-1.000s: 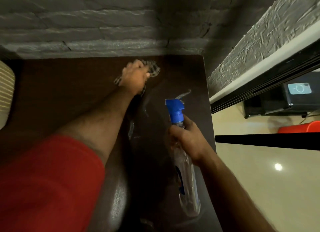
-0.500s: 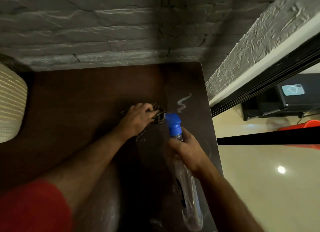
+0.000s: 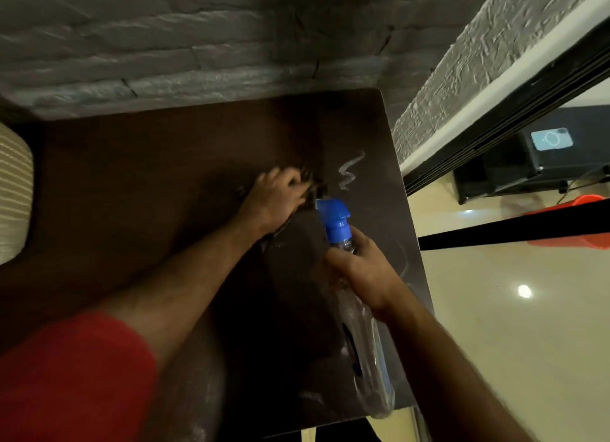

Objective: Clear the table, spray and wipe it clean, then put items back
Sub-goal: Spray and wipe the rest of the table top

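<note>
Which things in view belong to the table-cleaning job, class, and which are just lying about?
Part of the job:
- left hand pressing the cloth
- right hand holding the spray bottle
- table
- wet streak

Just lying about:
- cream ribbed cushion
- black box
- orange object

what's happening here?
A person is wiping a dark wooden table. The left hand presses a cloth onto the tabletop, while the right hand grips a clear spray bottle with a blue nozzle. A wet streak remains just beyond the cloth.
</note>
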Demonstrator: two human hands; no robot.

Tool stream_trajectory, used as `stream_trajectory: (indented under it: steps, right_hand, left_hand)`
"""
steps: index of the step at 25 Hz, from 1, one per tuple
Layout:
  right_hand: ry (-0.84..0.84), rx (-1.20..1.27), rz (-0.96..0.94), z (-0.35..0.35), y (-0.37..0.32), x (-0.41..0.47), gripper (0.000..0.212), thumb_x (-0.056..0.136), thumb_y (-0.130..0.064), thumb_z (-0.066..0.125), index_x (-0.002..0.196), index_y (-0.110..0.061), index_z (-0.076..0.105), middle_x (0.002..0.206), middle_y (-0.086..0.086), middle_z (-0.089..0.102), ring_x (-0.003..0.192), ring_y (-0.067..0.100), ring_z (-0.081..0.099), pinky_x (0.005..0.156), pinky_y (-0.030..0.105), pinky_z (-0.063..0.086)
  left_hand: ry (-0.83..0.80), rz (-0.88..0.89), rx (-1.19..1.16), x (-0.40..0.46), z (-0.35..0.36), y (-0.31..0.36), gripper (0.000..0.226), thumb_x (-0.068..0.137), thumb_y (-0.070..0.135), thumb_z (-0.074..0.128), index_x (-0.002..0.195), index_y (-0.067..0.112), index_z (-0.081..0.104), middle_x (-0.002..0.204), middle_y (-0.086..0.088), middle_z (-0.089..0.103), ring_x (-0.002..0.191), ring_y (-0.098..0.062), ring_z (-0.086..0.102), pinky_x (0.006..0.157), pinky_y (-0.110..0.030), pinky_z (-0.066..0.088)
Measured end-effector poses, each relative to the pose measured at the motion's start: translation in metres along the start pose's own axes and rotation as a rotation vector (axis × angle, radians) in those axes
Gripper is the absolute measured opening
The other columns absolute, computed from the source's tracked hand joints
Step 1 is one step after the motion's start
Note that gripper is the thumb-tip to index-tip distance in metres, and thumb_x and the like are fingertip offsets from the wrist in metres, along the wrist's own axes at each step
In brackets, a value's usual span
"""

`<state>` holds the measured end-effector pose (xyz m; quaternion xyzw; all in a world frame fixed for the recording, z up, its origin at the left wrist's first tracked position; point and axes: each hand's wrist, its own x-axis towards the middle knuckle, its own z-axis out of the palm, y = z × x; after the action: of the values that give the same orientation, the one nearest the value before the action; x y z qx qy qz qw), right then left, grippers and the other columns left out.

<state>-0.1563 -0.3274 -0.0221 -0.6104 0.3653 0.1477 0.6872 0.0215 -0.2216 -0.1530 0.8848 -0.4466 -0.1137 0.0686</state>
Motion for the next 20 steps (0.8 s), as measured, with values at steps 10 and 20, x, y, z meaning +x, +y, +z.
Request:
stream_trajectory:
  steps: [10, 20]
  right_hand:
    - [0.073, 0.024, -0.022, 0.015, 0.009, -0.01, 0.024, 0.088, 0.002, 0.059, 0.112, -0.002, 0.055, 0.065, 0.004, 0.052, 0.046, 0.008, 0.051, 0.045, 0.02, 0.045]
    - [0.059, 0.048, -0.041, 0.02, 0.02, -0.024, 0.025, 0.08, -0.01, 0.065, 0.102, -0.007, 0.055, 0.069, 0.008, 0.052, 0.057, 0.019, 0.05, 0.053, 0.03, 0.045]
  left_hand:
    - [0.012, -0.131, -0.05, 0.014, -0.002, 0.016, 0.033, 0.092, 0.033, 0.054, 0.124, 0.026, 0.056, 0.119, -0.004, 0.051, 0.103, -0.026, 0.048, 0.081, -0.038, 0.037]
    - [0.136, -0.371, -0.061, 0.027, -0.013, -0.028, 0.03, 0.096, 0.032, 0.05, 0.122, 0.02, 0.058, 0.122, -0.007, 0.05, 0.108, -0.029, 0.047, 0.089, -0.041, 0.038]
